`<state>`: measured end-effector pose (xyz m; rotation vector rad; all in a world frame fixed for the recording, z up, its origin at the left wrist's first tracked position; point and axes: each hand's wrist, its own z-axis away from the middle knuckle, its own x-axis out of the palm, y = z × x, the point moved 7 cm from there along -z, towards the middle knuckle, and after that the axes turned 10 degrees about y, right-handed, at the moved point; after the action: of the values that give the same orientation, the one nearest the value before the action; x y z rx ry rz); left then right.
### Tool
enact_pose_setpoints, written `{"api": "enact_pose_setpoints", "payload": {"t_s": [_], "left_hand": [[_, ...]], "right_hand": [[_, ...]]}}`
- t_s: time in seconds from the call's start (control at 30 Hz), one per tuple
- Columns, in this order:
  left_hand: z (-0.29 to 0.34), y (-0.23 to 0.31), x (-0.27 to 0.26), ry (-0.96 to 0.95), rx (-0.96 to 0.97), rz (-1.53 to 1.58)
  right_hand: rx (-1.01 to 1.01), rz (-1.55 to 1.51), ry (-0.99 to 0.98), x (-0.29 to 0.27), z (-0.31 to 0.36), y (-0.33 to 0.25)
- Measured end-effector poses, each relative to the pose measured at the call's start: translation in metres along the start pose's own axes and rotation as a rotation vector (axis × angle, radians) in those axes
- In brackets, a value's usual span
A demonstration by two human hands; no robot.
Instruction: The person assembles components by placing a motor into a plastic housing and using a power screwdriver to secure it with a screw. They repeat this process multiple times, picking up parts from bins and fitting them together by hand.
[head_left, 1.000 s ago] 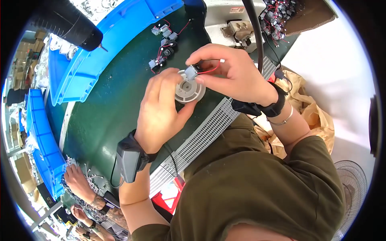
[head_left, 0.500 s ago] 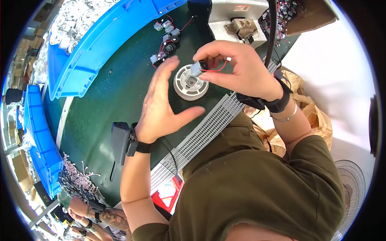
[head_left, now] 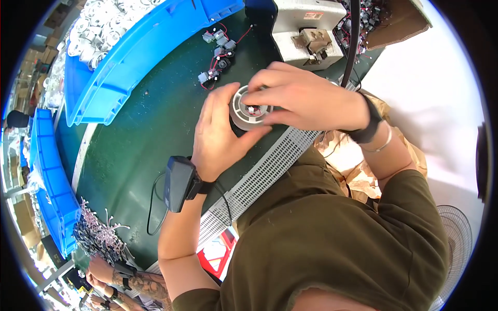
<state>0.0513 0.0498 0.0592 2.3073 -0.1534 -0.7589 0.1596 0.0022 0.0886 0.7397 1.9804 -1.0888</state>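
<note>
**Both hands on the round white part**

We saw the left hand cupped around the round white plastic part, held just above the green table. The right hand lay over its top, fingertips pinched at the centre. Small motors with red wires lay nearby, beside a blue bin.
</note>
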Motion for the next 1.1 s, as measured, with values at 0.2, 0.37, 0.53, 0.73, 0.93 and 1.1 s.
{"api": "enact_pose_setpoints", "payload": {"t_s": [0.2,0.37,0.53,0.73,0.93,1.1], "left_hand": [[0.0,0.008,-0.008,0.017,0.14,0.015],[0.003,0.017,0.001,-0.041,0.288,-0.052],[0.002,0.012,0.002,0.023,0.218,-0.006],[0.002,0.007,-0.006,0.018,0.221,-0.044],[-0.003,0.004,-0.003,-0.071,0.201,-0.049],[0.0,0.006,-0.001,-0.083,0.192,-0.06]], "right_hand": [[0.137,-0.298,0.703,-0.08,-0.042,-0.012],[-0.004,-0.57,1.112,-0.115,-0.141,0.004],[0.113,-1.062,0.569,-0.047,-0.186,0.038],[0.122,-0.945,0.855,-0.13,-0.038,0.044],[0.037,-1.157,1.001,-0.145,0.007,0.044],[0.064,-1.146,1.076,-0.144,0.024,0.055]]}}
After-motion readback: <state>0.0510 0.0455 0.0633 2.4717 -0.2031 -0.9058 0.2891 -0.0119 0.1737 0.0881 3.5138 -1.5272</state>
